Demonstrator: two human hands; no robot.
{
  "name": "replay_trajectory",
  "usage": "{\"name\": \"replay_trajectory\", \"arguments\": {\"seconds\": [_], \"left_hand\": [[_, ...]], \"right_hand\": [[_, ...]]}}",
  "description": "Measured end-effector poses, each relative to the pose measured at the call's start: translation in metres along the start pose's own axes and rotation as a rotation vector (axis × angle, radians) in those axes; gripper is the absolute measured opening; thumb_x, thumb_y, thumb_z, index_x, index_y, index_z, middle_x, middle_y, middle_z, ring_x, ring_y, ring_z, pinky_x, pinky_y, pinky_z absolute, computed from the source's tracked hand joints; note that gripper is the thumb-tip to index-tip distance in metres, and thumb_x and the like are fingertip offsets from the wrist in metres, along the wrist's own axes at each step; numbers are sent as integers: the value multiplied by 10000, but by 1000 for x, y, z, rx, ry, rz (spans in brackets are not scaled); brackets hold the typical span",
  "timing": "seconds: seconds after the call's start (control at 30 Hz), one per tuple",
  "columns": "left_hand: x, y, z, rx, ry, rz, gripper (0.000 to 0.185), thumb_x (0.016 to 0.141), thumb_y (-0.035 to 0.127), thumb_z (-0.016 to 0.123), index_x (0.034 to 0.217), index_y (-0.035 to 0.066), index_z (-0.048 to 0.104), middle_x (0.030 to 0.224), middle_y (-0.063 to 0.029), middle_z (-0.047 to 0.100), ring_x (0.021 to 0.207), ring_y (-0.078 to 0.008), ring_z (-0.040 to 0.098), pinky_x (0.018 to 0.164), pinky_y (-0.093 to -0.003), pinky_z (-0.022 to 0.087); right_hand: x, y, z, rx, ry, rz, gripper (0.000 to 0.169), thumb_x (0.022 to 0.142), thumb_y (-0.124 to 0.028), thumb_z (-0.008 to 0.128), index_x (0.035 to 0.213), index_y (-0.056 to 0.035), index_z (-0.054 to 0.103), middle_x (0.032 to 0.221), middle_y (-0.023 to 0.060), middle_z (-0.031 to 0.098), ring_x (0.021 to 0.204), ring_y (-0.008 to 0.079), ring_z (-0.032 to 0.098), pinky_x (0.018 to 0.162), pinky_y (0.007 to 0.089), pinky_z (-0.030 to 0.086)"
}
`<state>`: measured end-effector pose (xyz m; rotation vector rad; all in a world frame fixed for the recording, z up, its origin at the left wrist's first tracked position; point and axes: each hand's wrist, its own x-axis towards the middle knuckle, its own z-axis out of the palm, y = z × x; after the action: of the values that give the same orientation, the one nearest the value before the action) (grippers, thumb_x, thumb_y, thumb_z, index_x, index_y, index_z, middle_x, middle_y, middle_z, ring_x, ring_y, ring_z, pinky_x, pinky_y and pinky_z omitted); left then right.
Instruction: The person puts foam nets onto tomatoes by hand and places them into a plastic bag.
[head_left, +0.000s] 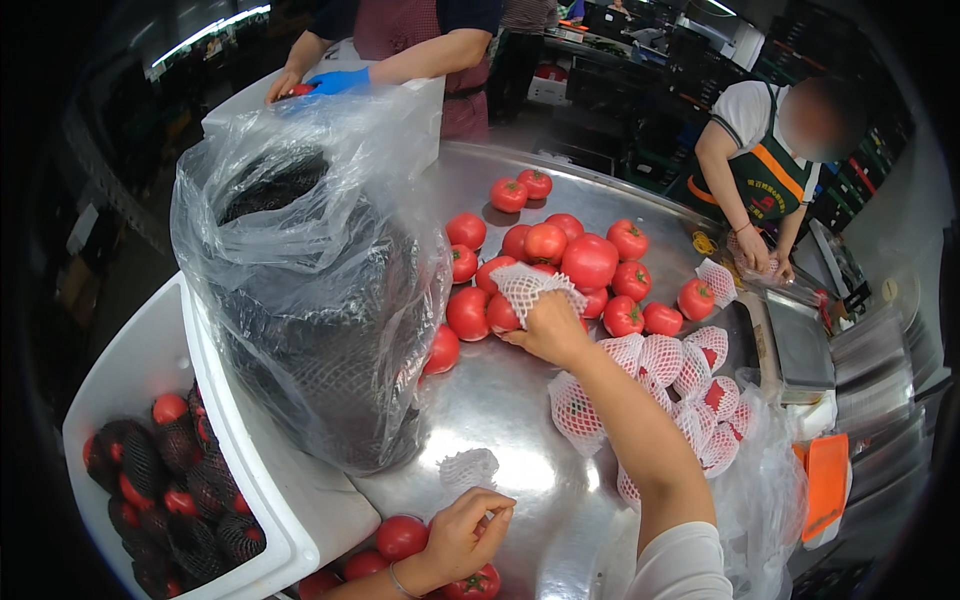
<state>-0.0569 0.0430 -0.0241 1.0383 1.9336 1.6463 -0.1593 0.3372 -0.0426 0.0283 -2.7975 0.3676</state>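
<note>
My right hand reaches into the pile of red tomatoes on the metal table, with a white foam mesh sleeve over its fingers. Its fingers touch a tomato; whether they grip it is hard to tell. Near the table's lower edge, my left hand is bent with fingers curled, over several tomatoes; no object shows in it. Above it lies a loose white mesh sleeve. Right of the pile are several tomatoes in white mesh sleeves.
A white foam box of tomatoes in black mesh stands left. A large clear plastic bag holds dark mesh sleeves. One co-worker's gloved hand is at another foam box; another co-worker handles something beside a scale. Plastic bags lie right.
</note>
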Motion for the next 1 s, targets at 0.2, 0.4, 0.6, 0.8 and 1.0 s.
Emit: {"name": "replay_trajectory", "arguments": {"seconds": [0.2, 0.4, 0.6, 0.8, 1.0], "left_hand": [[-11, -3, -2, 10, 31, 42, 97, 851, 64, 600, 935, 15, 599, 848, -89, 626, 645, -144, 607, 554, -234, 492], [-15, -1, 10, -586, -44, -445, 161, 919, 120, 527, 1029, 7, 553, 907, -90, 620, 789, -162, 626, 672, -269, 509], [-14, 1, 26, -1030, -344, -714, 416, 977, 348, 384, 1231, 25, 445, 1153, -151, 547, 1057, -266, 546, 873, -397, 459], [-14, 35, 38, -1373, -410, -790, 555, 963, 487, 292, 1371, 115, 351, 1370, -64, 418, 1233, -239, 412, 1035, -424, 316], [-31, 45, 28, -1483, -461, -781, 495, 971, 431, 335, 1362, 129, 363, 1370, -28, 416, 1218, -200, 423, 1022, -386, 330]], "right_hand": [[-42, -62, -30, 847, 377, 346, 501, 744, -141, 704, 1193, -25, 512, 1186, 157, 553, 1076, 308, 561, 877, 409, 467], [-123, -100, -36, 2998, 174, 25, 598, 822, -442, 573, 1293, -94, 450, 1226, 127, 532, 1180, 293, 480, 982, 462, 421], [-192, -135, -8, 3183, 461, 219, 452, 879, -339, 529, 1241, -70, 505, 1202, 106, 564, 1073, 253, 570, 889, 387, 500], [-224, -186, -26, 3000, 510, 403, 448, 903, -356, 495, 1241, -62, 500, 1210, 130, 557, 1072, 273, 568, 909, 432, 485], [-241, -205, -68, 2709, 465, 524, 637, 842, -484, 563, 1284, -44, 431, 1193, 137, 550, 1082, 291, 549, 959, 460, 435]]}}
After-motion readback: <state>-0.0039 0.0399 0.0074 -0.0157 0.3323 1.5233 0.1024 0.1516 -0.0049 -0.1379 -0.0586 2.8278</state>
